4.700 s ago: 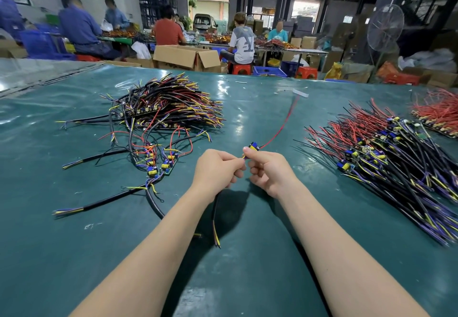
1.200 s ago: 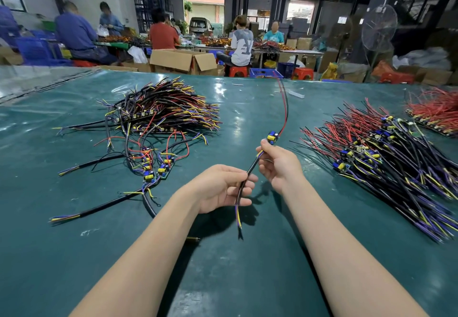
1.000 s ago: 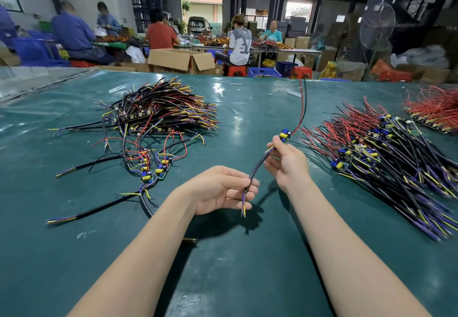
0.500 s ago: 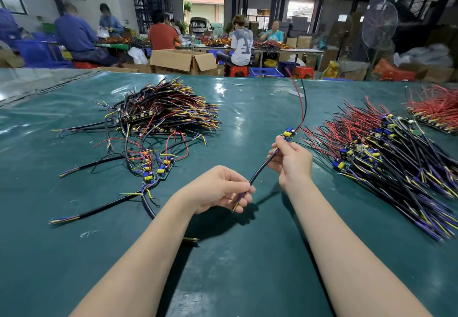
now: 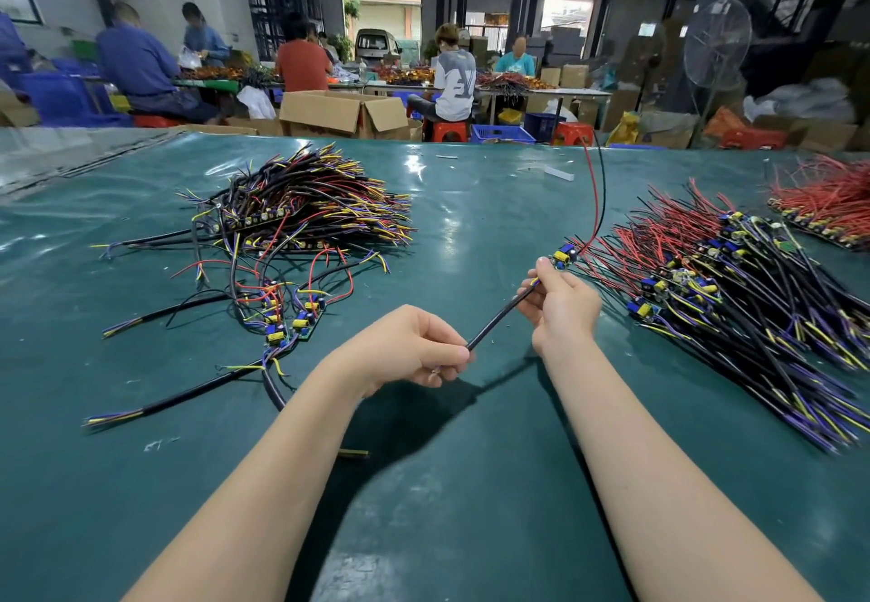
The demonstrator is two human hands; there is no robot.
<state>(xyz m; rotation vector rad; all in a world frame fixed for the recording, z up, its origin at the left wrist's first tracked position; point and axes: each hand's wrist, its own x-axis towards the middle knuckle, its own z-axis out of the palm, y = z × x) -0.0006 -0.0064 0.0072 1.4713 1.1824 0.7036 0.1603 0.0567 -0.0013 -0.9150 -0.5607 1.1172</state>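
Above the middle of the green table (image 5: 447, 507), a person holds one wire assembly between both hands, clear of the surface. The left hand (image 5: 405, 352) has its fingers (image 5: 455, 353) curled in, and they pinch the lower end of the black cable (image 5: 499, 319). The cable's tip is hidden inside that grip. The right hand (image 5: 562, 307) sits at about 2 o'clock from the left one. It pinches the cable's upper end between thumb and fingers, just below a small circuit board (image 5: 563, 255) with blue and yellow parts. The cable runs straight between the two hands, slanting up toward 2 o'clock. From the board a pair of leads (image 5: 597, 192), one red and one black, rises toward 12 o'clock and curves out over the far edge of the table.

At 10 o'clock from the hands lies a tangled heap (image 5: 306, 206) of black, red, yellow and purple wires, with a few loose boards and cables spread at its near side. At 3 o'clock, just beside the right hand, a long pile (image 5: 734, 291) of similar assemblies fans out, red leads pointing away and purple and yellow ends pointing near. A red bundle (image 5: 828, 201) lies beyond it at 2 o'clock. Past the table, at 12 o'clock, stands an open cardboard box (image 5: 339, 114), with other people seated at work tables behind it. A standing fan (image 5: 716, 43) is at 1 o'clock.
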